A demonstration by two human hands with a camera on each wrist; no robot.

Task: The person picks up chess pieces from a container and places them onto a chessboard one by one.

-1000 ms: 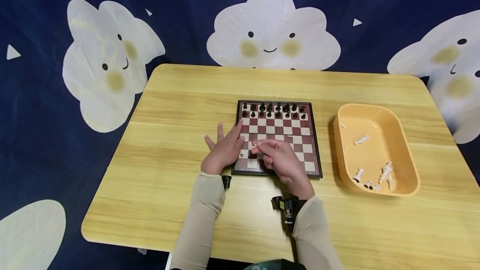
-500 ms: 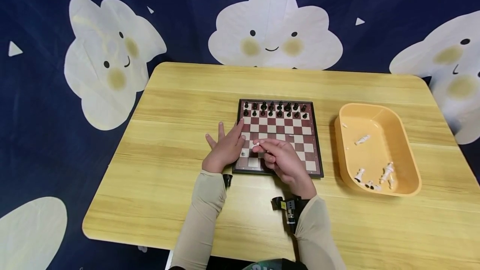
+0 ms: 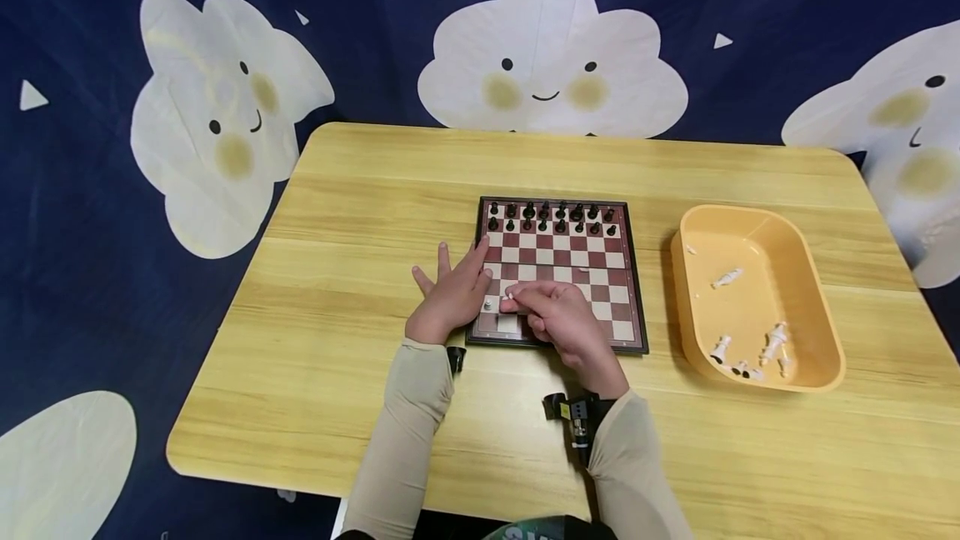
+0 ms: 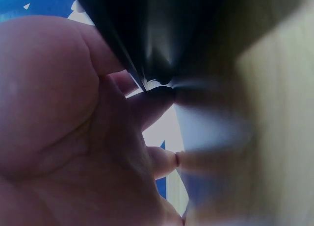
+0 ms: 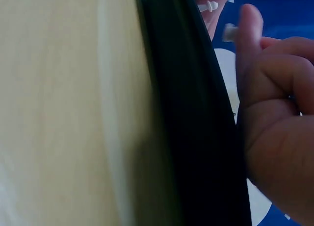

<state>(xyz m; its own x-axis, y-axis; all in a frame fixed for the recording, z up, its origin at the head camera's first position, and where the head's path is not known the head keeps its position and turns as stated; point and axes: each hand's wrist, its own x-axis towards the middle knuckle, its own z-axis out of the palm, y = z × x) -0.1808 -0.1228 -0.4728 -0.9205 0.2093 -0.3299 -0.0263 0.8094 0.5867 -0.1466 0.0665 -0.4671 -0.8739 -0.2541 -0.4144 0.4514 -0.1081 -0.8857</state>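
My right hand (image 3: 564,319) is over the near left part of the chessboard (image 3: 609,253), thumb and fingers pinching a small white chess piece (image 5: 229,33), most of it hidden by the fingers. My left hand (image 3: 450,297) rests at the board's left edge with its fingers spread; in the left wrist view its palm (image 4: 54,103) faces the dark board side (image 4: 147,20). A white pawn (image 3: 488,304) stands on the board between the two hands. Two rows of black chess pieces (image 3: 560,226) line the far side.
To the right of the board stands a yellow plastic tub (image 3: 822,307) with several white chess pieces (image 3: 775,342) lying in it. Everything is on a wooden table (image 3: 337,232), with a dark blue cloud-patterned curtain (image 3: 375,40) behind.
My right hand has moved slightly down and left in the head view, still pinching the white piece. The left hand keeps its place at the board's edge.
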